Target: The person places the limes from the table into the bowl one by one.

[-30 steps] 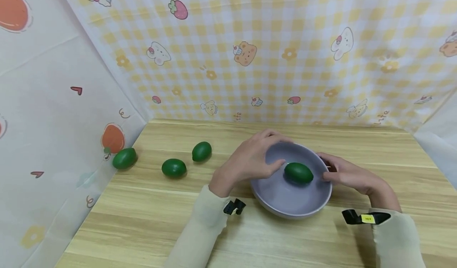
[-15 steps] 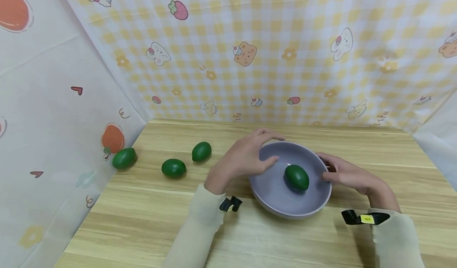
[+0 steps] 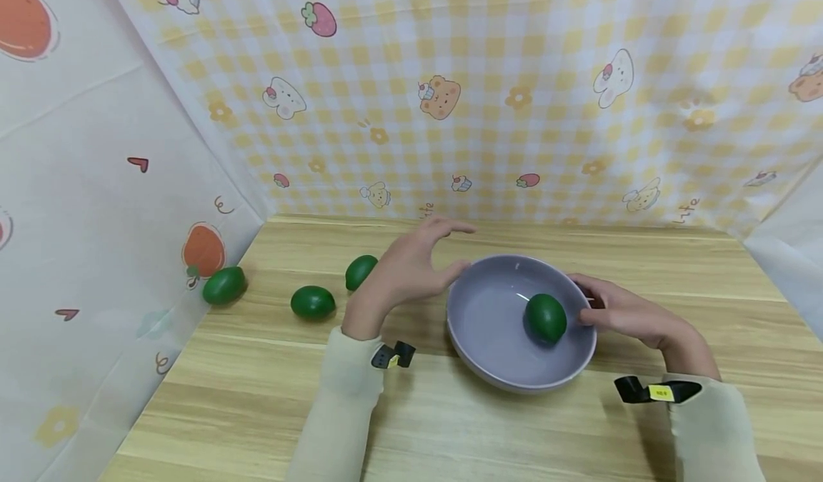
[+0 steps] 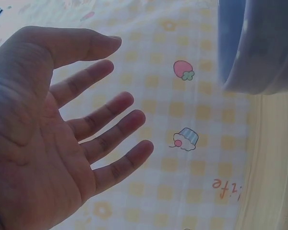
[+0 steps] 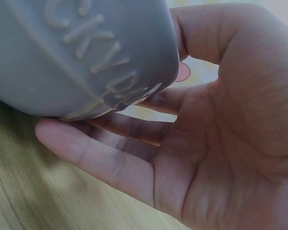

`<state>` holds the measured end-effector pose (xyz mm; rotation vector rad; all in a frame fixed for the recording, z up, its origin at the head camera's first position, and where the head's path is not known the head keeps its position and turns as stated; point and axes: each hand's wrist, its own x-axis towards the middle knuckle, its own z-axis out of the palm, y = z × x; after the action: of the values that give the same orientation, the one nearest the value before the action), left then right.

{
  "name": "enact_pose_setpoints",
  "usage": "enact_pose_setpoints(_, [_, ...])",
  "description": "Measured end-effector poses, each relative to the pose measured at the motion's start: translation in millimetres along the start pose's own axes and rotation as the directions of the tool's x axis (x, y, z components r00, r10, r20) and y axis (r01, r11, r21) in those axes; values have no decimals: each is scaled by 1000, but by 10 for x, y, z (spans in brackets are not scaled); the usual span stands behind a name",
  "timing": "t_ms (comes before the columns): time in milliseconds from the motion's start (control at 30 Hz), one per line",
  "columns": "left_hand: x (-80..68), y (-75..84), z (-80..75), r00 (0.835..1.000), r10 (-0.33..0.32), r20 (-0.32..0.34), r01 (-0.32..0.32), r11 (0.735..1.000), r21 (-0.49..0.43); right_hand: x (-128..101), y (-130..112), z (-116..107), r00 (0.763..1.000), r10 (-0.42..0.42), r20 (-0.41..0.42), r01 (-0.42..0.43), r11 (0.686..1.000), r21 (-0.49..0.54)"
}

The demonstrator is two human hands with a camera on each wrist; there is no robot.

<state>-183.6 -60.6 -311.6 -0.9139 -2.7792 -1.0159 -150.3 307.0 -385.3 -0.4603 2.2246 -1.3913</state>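
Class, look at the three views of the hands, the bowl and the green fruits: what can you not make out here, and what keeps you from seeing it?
- Head view: the rear green fruit is partly hidden by the left hand.
- Right wrist view: raised lettering on the bowl is cut off by the top edge, so unreadable.
- Left wrist view: only a blurred slice of the bowl shows; its inside is hidden.

I'm looking into a small staged recording booth, not a real kitchen: cartoon-printed checkered cloth (image 3: pixel 514 96) and white fruit-print sheets (image 3: pixel 96 182) wall in a bare wood-grain tabletop (image 3: pixel 450 432)
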Motion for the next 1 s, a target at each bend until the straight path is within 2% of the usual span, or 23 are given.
enact_pose_setpoints(300, [25,-45,1,1000,18,-6,-18,1000,-1,-27,15,-15,1000,4,-2,-4,1000,15])
enact_pose_setpoints(600, [-7,-185,-45,999,-44,2,43,999,28,-15,14,-5,1000,-12,3,12,999,32])
enact_pose_setpoints(833, [-33,-267,-79,997,-77,-10,77,997,14,-27,-22,-23,1000,17,3,-17,999,43])
enact_pose_setpoints(1000, [-73,-328,-102,991,-135,0,134,990,32,-58,-20,-28,999,37,-16,-36,999,37])
